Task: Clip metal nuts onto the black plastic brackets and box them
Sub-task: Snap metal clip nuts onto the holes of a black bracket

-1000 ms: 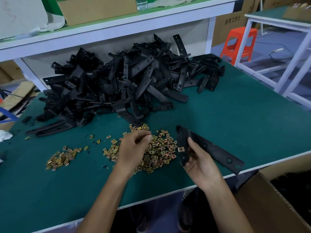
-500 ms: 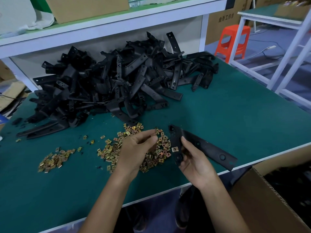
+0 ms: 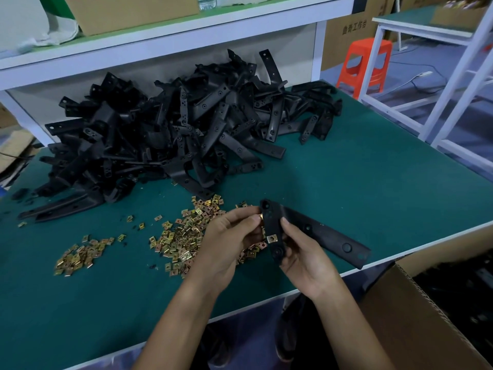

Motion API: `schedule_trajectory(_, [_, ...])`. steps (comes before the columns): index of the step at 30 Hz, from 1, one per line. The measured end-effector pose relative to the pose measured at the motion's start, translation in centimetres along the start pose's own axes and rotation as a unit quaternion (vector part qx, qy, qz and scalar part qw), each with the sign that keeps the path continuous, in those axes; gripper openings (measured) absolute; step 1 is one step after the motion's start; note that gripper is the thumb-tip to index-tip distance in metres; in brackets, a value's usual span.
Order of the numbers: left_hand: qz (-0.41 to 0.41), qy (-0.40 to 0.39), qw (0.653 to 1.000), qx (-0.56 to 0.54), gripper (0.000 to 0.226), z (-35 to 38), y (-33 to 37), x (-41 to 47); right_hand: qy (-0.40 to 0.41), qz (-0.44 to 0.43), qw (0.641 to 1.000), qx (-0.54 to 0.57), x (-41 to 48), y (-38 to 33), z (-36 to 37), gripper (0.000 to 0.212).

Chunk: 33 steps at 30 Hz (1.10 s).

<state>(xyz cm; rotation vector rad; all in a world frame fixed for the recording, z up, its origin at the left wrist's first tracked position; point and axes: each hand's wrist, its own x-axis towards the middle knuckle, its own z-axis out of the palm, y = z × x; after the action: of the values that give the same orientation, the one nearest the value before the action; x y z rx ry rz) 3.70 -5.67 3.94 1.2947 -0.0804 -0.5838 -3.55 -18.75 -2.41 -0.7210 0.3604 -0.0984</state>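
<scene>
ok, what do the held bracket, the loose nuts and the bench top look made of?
Held bracket: black moulded plastic, matte; dull even surface with moulded-in holes and bosses.
Loose nuts: thin stamped metal, yellowish plated finish by the gold glints; probably zinc-plated steel.
Bench top: green matte covering, likely rubber or vinyl mat; can't tell which.

Green table [image 3: 346, 182]: bracket heap [image 3: 173, 134], loose nuts [image 3: 184, 236]

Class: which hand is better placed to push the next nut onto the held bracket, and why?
Left. The left hand pinches a nut at the edge of the bracket; the right hand grips that bracket, which already carries one clipped nut.
</scene>
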Motion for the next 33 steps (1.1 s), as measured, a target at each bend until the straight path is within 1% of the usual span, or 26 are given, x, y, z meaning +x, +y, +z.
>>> schedule_trajectory(2, [0.0, 0.012, 1.0, 0.005, 0.015, -0.1, 0.1, 0.0, -0.009, 0.004, 1.0, -0.004, 0.0, 0.0, 0.1, 0.036])
schedule_trajectory(3, [-0.002, 0.019, 1.0, 0.003, 0.016, -0.1, 0.2, 0.0, -0.009, 0.005, 1.0, -0.008, 0.0, 0.0, 0.2, 0.035])
schedule_trajectory(6, [-0.012, 0.034, 0.999, -0.029, 0.018, 0.0, 0.2, -0.1, -0.007, 0.001, 1.0, -0.027, -0.2, -0.1, 0.3, 0.018])
schedule_trajectory(7, [-0.012, 0.037, 0.998, -0.04, 0.019, 0.0, 0.1, -0.2, -0.006, -0.001, 0.999, -0.034, -0.3, -0.1, 0.4, 0.015])
schedule_trajectory(12, [-0.008, 0.03, 0.999, -0.021, 0.019, 0.2, -0.1, -0.7, 0.004, -0.02, 0.997, -0.07, -0.5, -0.1, 1.0, 0.018])
schedule_trajectory(16, [-0.007, -0.006, 1.0, 0.03, 0.025, -0.1, 0.3, -0.9, 0.019, -0.037, 0.997, -0.07, -1.7, -0.2, 1.9, 0.026])
schedule_trajectory(18, [0.0, -0.029, 0.997, 0.07, 0.031, -0.2, 0.0, -1.2, 0.039, -0.028, 0.997, -0.064, -2.9, 0.3, 2.1, 0.027])
schedule_trajectory(20, [0.019, -0.057, 0.988, 0.144, 0.033, 0.0, -1.0, -1.4, 0.044, 0.001, 0.999, -0.011, -4.9, 0.9, 1.2, 0.026])
schedule_trajectory(22, [0.029, -0.095, 0.967, 0.235, 0.036, 0.6, -2.4, -1.3, 0.055, 0.011, 0.998, 0.029, -7.4, 0.8, -0.9, 0.029])
schedule_trajectory(24, [0.021, -0.131, 0.953, 0.27, 0.037, 1.0, -4.0, -1.2, 0.09, -0.012, 0.994, 0.067, -10.4, -0.7, -3.8, 0.034])
schedule_trajectory(25, [0.018, -0.145, 0.951, 0.271, 0.038, 1.0, -4.5, -1.2, 0.118, -0.045, 0.986, 0.111, -12.0, -2.0, -5.3, 0.031])
schedule_trajectory(26, [0.017, -0.152, 0.95, 0.272, 0.04, 1.0, -4.8, -1.3, 0.155, -0.092, 0.968, 0.174, -13.6, -3.6, -6.7, 0.028])
schedule_trajectory(28, [0.024, -0.151, 0.95, 0.27, 0.042, 0.8, -4.9, -1.5, 0.249, -0.201, 0.904, 0.285, -16.5, -6.6, -9.3, 0.026])
schedule_trajectory(29, [0.034, -0.147, 0.952, 0.268, 0.039, 0.7, -4.8, -1.6, 0.292, -0.238, 0.872, 0.312, -17.4, -7.6, -10.4, 0.03])
schedule_trajectory(30, [0.043, -0.14, 0.953, 0.265, 0.032, 0.8, -4.5, -1.7, 0.322, -0.253, 0.857, 0.315, -17.8, -8.1, -11.1, 0.037])
schedule_trajectory(31, [0.051, -0.135, 0.954, 0.262, 0.021, 0.8, -4.3, -1.7, 0.341, -0.248, 0.856, 0.298, -17.7, -8.1, -11.6, 0.041])
schedule_trajectory(32, [0.059, -0.134, 0.954, 0.262, 0.015, 0.9, -4.0, -1.8, 0.349, -0.232, 0.87, 0.261, -17.1, -7.7, -11.5, 0.036])
schedule_trajectory(33, [0.069, -0.132, 0.952, 0.269, 0.019, 0.8, -3.8, -2.0, 0.343, -0.214, 0.891, 0.205, -15.8, -7.2, -11.2, 0.023])
